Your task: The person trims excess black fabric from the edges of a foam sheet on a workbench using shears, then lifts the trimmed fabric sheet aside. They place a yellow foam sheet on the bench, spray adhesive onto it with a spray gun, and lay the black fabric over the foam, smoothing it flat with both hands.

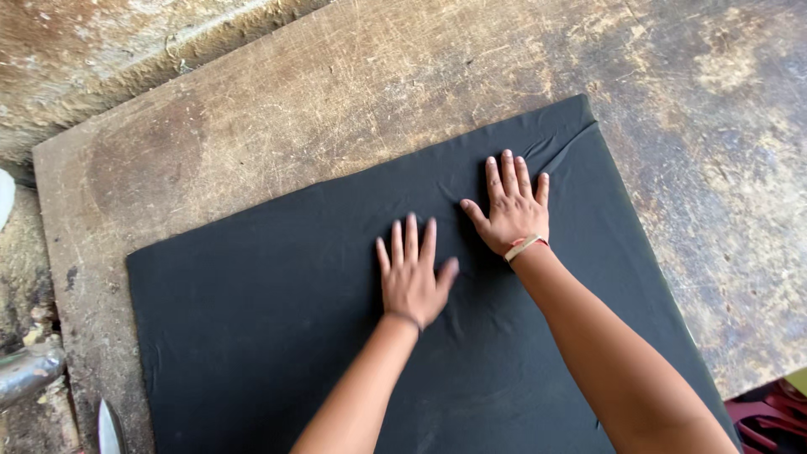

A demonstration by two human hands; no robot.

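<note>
A large sheet of black cloth lies spread flat on a worn wooden board. My left hand rests palm down on the cloth near its middle, fingers spread, a thin dark band at the wrist. Just right and farther up, my right hand also presses flat on the cloth, fingers apart, with a tan and red band at the wrist. Small creases run through the cloth around both hands and toward its far right corner. Neither hand holds anything.
The board's left edge borders rough ground. A metal pipe and a blade-like metal tip lie at the lower left. Something white shows at the left edge. Dark red plastic sits at the bottom right.
</note>
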